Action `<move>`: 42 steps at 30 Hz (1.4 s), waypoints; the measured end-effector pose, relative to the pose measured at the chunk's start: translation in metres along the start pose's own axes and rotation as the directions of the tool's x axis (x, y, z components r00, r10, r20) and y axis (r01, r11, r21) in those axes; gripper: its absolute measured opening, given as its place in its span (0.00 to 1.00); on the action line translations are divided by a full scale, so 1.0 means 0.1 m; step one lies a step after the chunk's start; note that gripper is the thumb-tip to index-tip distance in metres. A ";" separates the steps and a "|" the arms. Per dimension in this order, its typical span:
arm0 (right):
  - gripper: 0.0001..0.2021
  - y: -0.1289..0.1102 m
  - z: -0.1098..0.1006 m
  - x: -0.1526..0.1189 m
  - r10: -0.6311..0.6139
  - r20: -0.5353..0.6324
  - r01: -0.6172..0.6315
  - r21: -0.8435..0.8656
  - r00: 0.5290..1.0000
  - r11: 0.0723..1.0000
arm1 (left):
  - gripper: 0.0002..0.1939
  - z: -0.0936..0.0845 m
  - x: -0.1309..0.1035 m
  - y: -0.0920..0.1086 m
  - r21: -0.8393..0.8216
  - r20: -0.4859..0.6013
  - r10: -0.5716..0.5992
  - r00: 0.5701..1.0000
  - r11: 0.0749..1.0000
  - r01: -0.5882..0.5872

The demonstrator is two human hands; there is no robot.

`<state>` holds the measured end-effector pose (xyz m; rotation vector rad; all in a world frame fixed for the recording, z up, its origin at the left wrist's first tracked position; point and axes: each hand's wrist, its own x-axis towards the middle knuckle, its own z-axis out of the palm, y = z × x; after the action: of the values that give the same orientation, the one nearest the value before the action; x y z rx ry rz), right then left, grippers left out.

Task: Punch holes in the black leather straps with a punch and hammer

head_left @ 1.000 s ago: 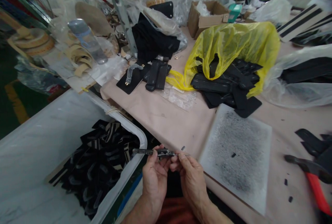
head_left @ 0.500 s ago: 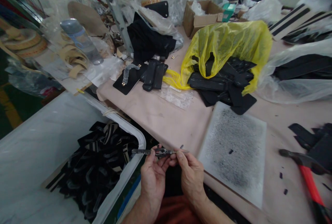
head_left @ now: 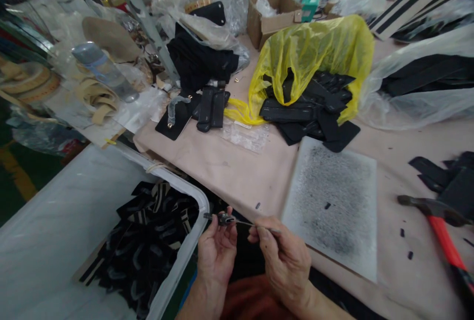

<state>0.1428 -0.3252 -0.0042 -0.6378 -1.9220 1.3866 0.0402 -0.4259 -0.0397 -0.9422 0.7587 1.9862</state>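
Observation:
My left hand [head_left: 217, 248] holds a small dark metal tool [head_left: 225, 219] between thumb and fingers, at the table's front edge. To its right, my right hand [head_left: 283, 256] pinches a thin metal rod [head_left: 246, 223], whose left end reaches toward the dark tool. Whether the two touch is too small to tell. Right of my hands lies a white board [head_left: 333, 201] covered in dark marks, with a small black piece [head_left: 328, 206] on it.
Left of my hands, a white bin [head_left: 48, 216] holds black pieces [head_left: 148, 241]. Behind the board, a yellow bag [head_left: 311, 48] lies over black parts. A red-handled hammer [head_left: 440, 236] is at the right. A water bottle [head_left: 105, 70] and a cardboard box [head_left: 272, 19] stand farther back.
My right hand has moved right, away from my left hand, and more of the thin rod shows between them. The dark tool has turned in my left hand. The view has shifted slightly.

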 end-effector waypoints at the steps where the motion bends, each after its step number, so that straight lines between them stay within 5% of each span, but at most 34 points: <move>1: 0.10 -0.04 -0.01 0.03 -0.024 0.013 0.024 0.004 1.000 1.000 | 0.13 -0.03 0.01 0.01 -0.002 0.031 -0.011 0.999 1.000 0.011; 10: 0.10 -0.24 -0.03 0.14 -0.141 0.052 0.140 0.016 0.989 0.990 | 0.18 -0.19 0.06 0.07 0.007 0.184 -0.079 0.980 0.997 0.079; 18: 0.09 -0.12 0.03 0.12 -0.168 0.151 0.171 -0.011 0.974 0.985 | 0.19 -0.18 0.04 0.04 0.070 0.262 -0.125 0.957 0.991 0.110; 21: 0.08 -0.08 0.03 0.11 -0.207 0.186 0.218 -0.040 0.960 0.975 | 0.17 -0.18 0.03 0.03 0.118 0.248 -0.110 0.962 0.990 0.083; 24: 0.08 -0.08 -0.07 0.14 -0.296 0.090 0.304 -0.097 0.951 0.948 | 0.14 -0.15 0.03 0.08 0.207 0.159 0.016 0.987 0.977 -0.049; 30: 0.07 0.16 -0.40 0.34 -0.090 -0.013 0.084 -0.249 0.996 0.965 | 0.04 -0.11 0.00 0.24 0.366 0.039 0.392 0.919 0.850 -0.378; 36: 0.09 0.56 -0.20 0.31 0.187 -0.004 -0.184 -0.202 0.982 0.962 | 0.09 -0.18 0.03 0.23 0.360 0.054 0.442 0.896 0.828 -0.430; 42: 0.10 0.54 0.15 0.01 0.209 0.128 -0.195 -0.111 0.969 0.974 | 0.17 -0.43 0.13 0.30 0.369 0.075 0.420 0.905 0.831 -0.416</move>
<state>0.1308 -0.3164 -0.0585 -0.8228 -2.0928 1.5042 0.0244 -0.4687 -0.0681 -0.5851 1.3950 2.0867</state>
